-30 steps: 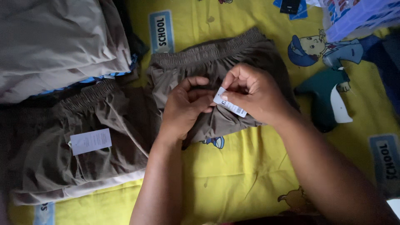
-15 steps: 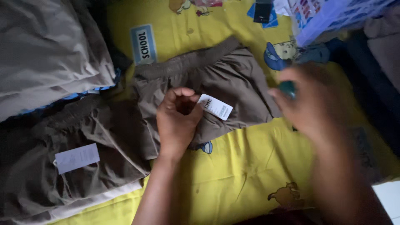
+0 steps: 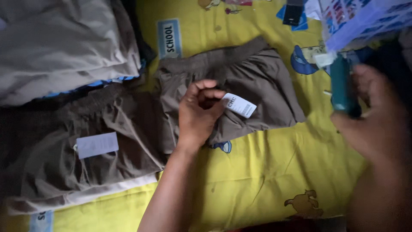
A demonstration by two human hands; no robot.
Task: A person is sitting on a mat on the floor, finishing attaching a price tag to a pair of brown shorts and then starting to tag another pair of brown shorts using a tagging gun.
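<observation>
Brown shorts (image 3: 257, 81), folded with the elastic waistband toward the top, lie flat on the yellow cartoon-print bedsheet (image 3: 266, 180), right in the middle of the view. On them sits the left hand (image 3: 198, 114), fingers curled in, pinching one end of a small white paper tag (image 3: 239, 105) against the fabric; the tag juts out to the right of the fingertips. Over on the right, the right hand (image 3: 373, 116) is wrapped around a teal tagging gun (image 3: 343, 86), raised above the sheet and well apart from the shorts, a bit blurred. To the left, a second pair of brown shorts (image 3: 86, 159) lies on a stack, a white tag (image 3: 97, 145) already on it. Above that stack rests a pile of grey folded cloth (image 3: 64, 47). Top right, a blue-and-white box (image 3: 365, 17) pokes into view.
</observation>
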